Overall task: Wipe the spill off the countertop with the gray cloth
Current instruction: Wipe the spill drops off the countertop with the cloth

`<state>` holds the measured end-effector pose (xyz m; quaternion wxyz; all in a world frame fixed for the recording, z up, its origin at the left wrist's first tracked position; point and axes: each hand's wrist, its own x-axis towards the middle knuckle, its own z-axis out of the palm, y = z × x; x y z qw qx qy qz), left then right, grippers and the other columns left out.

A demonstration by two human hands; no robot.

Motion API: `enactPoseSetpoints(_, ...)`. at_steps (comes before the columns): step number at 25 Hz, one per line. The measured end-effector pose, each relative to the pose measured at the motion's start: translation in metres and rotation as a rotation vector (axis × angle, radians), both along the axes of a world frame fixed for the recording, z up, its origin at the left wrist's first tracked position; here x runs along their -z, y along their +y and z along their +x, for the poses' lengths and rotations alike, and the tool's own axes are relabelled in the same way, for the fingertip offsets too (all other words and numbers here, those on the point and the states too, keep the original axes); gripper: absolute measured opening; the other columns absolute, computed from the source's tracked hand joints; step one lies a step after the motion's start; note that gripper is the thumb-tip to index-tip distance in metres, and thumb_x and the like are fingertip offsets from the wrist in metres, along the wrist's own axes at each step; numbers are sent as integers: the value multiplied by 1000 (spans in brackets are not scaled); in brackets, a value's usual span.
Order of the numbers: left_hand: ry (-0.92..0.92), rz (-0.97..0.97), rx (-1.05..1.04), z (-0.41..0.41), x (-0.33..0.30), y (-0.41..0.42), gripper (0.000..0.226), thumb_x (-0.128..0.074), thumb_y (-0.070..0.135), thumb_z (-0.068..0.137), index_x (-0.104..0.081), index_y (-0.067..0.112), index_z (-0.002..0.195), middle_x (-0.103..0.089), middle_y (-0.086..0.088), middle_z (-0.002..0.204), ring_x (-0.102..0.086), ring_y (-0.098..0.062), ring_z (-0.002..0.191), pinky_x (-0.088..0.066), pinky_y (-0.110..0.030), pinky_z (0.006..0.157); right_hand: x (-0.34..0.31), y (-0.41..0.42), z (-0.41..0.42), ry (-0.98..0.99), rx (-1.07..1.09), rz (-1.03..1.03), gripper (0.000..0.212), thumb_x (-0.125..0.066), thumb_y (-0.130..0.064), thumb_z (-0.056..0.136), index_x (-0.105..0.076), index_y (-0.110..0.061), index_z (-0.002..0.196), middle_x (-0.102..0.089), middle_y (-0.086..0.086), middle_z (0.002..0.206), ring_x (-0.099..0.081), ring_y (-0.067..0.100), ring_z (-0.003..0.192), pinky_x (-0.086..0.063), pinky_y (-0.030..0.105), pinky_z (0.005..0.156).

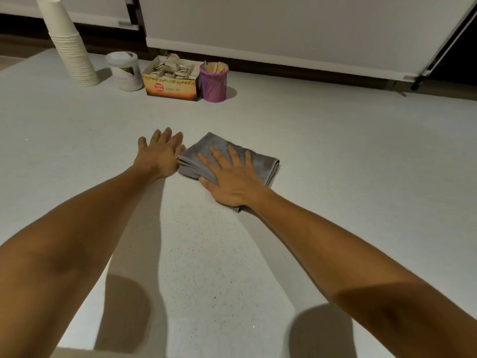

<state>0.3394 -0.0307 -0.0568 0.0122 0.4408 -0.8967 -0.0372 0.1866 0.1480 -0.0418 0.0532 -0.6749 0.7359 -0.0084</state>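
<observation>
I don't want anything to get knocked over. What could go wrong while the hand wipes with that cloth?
The right hand lies flat on the folded gray cloth. A long push forward might bump the purple cup of sticks or the tea box.

No spill shows on the countertop, so a spot might get missed.

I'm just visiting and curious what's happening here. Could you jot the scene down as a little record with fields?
surface: pale speckled countertop
cloth: gray cloth, folded, lying flat on the countertop
right hand: right hand pressed flat on the cloth, fingers spread
left hand: left hand flat on the countertop, beside the cloth's left edge
spill: none clearly visible
at the back: stack of paper cups, white jar, box of tea bags, purple mesh cup of wooden sticks
</observation>
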Motion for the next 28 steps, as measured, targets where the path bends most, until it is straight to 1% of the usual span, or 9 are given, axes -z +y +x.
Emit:
enactPoseSetpoints(4, 82, 28, -13, 1, -2, 5, 60, -15, 47, 100, -21, 25, 155, -12, -9, 166, -9, -32, 152, -6, -59, 117, -1, 67, 28, -34, -61, -20, 69, -18, -64, 101, 4, -36, 160, 6, 0, 170, 11, 34, 154, 10, 66, 117)
enactPoseSetpoints(8, 102, 26, -6, 1, -4, 12, 58, -20, 45, 99, -28, 22, 151, -18, -11, 164, -13, -34, 150, -8, -60, 117, 0, 136, 42, -19, -101, -55, 69, -20, -63, 101, 2, -37, 160, 3, -1, 170, 9, 33, 154, 9, 64, 118)
enactPoseSetpoints(12, 108, 16, 3, 4, -7, 15, 58, -21, 48, 97, -35, 19, 145, -25, -13, 161, -18, -36, 148, -9, -61, 115, -3, 197, 41, 7, -89, -78, 67, -22, -63, 101, -5, -36, 161, -3, -1, 170, 5, 33, 155, 2, 64, 119)
enactPoseSetpoints(16, 105, 8, 4, 6, -4, 19, 59, -21, 51, 96, -38, 18, 142, -29, -14, 159, -22, -37, 146, -11, -64, 114, -5, 243, 31, 32, -57, -38, 67, -20, -64, 101, -3, -38, 161, -1, -3, 170, 8, 30, 155, -1, 64, 119)
enactPoseSetpoints(20, 85, 44, -2, 10, -2, 21, 67, -16, 58, 96, -27, 21, 151, -17, -12, 164, -12, -34, 150, -4, -63, 116, -9, 266, 11, 13, -58, 4, 67, -14, -66, 100, 6, -42, 159, 5, -6, 170, 15, 23, 154, -1, 60, 121)
enactPoseSetpoints(24, 85, 42, -5, 14, -1, 24, 68, -16, 59, 96, -24, 22, 153, -14, -12, 165, -9, -35, 151, -3, -62, 116, -9, 263, 5, -16, -63, 29, 68, -10, -70, 96, 11, -46, 157, 8, -8, 170, 17, 21, 154, -1, 59, 122)
enactPoseSetpoints(28, 87, 19, 20, 14, 2, 23, 71, -13, 61, 96, -21, 21, 154, -12, -12, 166, -7, -36, 151, -2, -62, 117, -8, 247, -5, -20, -44, 18, 69, -8, -70, 96, 8, -44, 158, 6, -7, 170, 14, 23, 155, 0, 60, 122)
